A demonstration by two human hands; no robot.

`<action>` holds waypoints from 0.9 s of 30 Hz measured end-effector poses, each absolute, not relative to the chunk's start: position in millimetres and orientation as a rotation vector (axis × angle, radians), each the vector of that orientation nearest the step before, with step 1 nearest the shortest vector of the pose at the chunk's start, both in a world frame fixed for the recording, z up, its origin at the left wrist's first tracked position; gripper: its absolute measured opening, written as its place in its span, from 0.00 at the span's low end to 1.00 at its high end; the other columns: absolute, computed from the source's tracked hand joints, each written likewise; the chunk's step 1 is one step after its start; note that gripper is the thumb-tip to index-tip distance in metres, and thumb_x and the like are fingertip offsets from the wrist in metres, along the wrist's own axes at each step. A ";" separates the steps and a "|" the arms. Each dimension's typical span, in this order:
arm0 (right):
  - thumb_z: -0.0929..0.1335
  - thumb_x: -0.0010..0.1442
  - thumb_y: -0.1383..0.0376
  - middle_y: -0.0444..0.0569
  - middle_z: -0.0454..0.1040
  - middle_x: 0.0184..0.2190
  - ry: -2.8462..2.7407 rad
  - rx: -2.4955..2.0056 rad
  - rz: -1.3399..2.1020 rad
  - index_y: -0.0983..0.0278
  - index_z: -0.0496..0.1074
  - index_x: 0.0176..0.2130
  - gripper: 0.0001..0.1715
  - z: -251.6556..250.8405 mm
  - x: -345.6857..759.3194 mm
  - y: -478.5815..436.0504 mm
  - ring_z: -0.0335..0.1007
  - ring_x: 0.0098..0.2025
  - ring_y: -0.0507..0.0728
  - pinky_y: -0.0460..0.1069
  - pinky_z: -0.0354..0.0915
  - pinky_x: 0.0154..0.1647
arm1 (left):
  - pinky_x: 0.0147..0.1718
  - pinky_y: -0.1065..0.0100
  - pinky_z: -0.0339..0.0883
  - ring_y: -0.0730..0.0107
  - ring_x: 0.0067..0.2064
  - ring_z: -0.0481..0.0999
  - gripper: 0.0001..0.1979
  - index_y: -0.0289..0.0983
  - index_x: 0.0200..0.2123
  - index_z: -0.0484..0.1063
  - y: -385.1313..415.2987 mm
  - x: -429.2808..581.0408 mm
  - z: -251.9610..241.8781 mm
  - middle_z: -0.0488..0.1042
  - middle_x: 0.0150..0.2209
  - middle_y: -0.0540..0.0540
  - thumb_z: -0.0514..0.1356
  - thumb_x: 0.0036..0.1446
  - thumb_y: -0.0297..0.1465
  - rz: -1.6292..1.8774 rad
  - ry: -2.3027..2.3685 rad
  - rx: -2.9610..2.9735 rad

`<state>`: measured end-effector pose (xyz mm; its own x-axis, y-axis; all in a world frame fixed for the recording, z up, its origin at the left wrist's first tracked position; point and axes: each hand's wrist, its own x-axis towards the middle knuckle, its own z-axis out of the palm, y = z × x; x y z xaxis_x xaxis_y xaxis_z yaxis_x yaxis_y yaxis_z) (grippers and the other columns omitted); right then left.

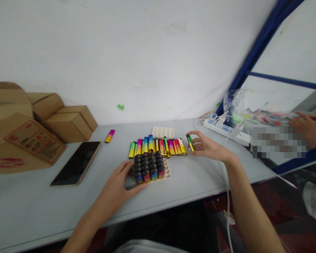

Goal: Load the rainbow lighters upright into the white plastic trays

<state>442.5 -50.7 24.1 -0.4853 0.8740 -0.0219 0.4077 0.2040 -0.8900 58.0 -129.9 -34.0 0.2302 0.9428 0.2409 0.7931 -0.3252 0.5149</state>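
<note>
My right hand (204, 146) pinches a green and yellow lighter (190, 143) between thumb and fingers, held tilted just right of a row of lighters. My left hand (121, 181) wraps round the left side of a block of upright lighters (149, 167), thumb along the front and fingers behind. These lighters have black tops and stand in a white tray (168, 168), whose bare pockets show on the right. Behind the tray, a row of shiny multicoloured lighters (162, 146) lies side by side on the table. Another white pocketed tray (163, 132) lies behind that row.
A single pink and yellow lighter (110, 136) lies at the left, near a dark phone (77, 163). Cardboard boxes (71, 123) stand further left. A power strip (226, 131) with white cables is at the right. Beyond the blue frame (252, 52), another person's hands (305, 126) handle a blurred plastic bag.
</note>
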 end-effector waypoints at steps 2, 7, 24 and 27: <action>0.72 0.63 0.59 0.43 0.74 0.35 -1.945 -1.085 1.285 0.59 0.57 0.61 0.33 31.1 430.2 -55.2 0.73 0.35 0.54 0.51 0.71 0.38 | 0.61 0.53 0.71 0.49 0.58 0.77 0.34 0.35 0.56 0.71 -129.9 57.6 -34.1 0.75 0.57 0.38 0.67 0.54 0.52 0.759 1.613 2.234; 0.70 0.68 0.57 0.40 0.70 0.31 -1.883 -0.944 1.332 0.58 0.59 0.62 0.29 41.6 399.6 -64.3 0.69 0.30 0.51 0.47 0.68 0.32 | 0.61 0.54 0.71 0.50 0.57 0.78 0.33 0.36 0.57 0.71 -130.0 56.7 -36.1 0.75 0.56 0.38 0.68 0.55 0.50 0.778 1.617 2.266; 0.63 0.70 0.43 0.39 0.56 0.23 -1.771 -1.089 0.958 0.61 0.60 0.30 0.28 30.9 355.4 -66.1 0.51 0.25 0.49 0.46 0.50 0.24 | 0.61 0.52 0.71 0.48 0.57 0.78 0.36 0.37 0.58 0.71 -130.9 56.6 -28.4 0.76 0.56 0.39 0.70 0.51 0.50 0.773 1.585 2.210; 0.63 0.68 0.41 0.40 0.55 0.22 -1.761 -1.173 0.791 0.61 0.59 0.25 0.33 30.3 351.6 -66.8 0.51 0.25 0.50 0.47 0.49 0.24 | 0.61 0.52 0.71 0.48 0.58 0.78 0.35 0.37 0.58 0.72 -130.7 55.8 -27.7 0.77 0.57 0.39 0.69 0.52 0.50 0.760 1.568 2.219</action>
